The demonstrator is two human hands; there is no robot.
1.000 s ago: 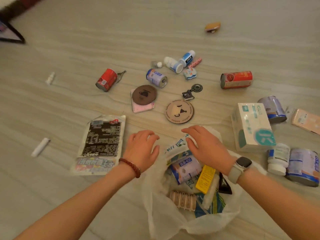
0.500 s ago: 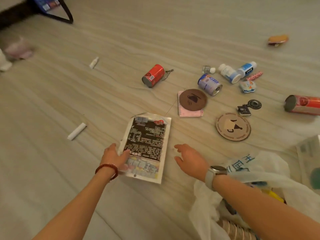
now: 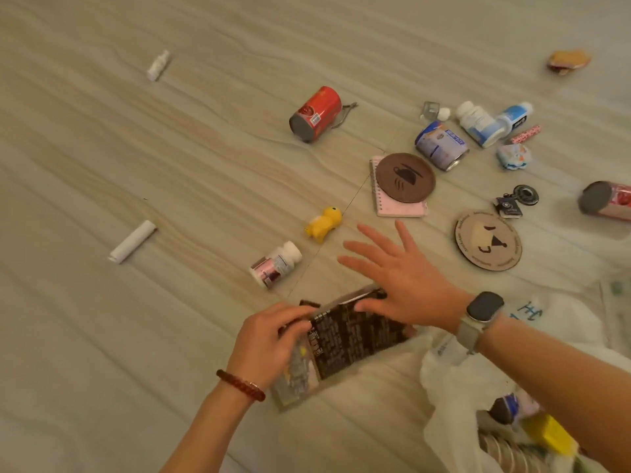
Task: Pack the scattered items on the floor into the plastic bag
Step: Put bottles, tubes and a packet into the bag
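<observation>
Left hand (image 3: 273, 339) pinches the flat foil pouch (image 3: 345, 339), right hand (image 3: 399, 281) spread above; it looks light, floppy, best gripped by its edge.

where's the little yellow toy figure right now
In the head view the small yellow toy figure lies on the floor left of centre, between the white pill bottle and the pink spiral notebook, beyond the right hand.

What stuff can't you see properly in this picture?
- Head view: the packet is motion-blurred; the left hand covers its corner.
- The red can is cut by the right edge.
- The plastic bag is mostly hidden under the right forearm.
- The bottle label is too small.
</observation>
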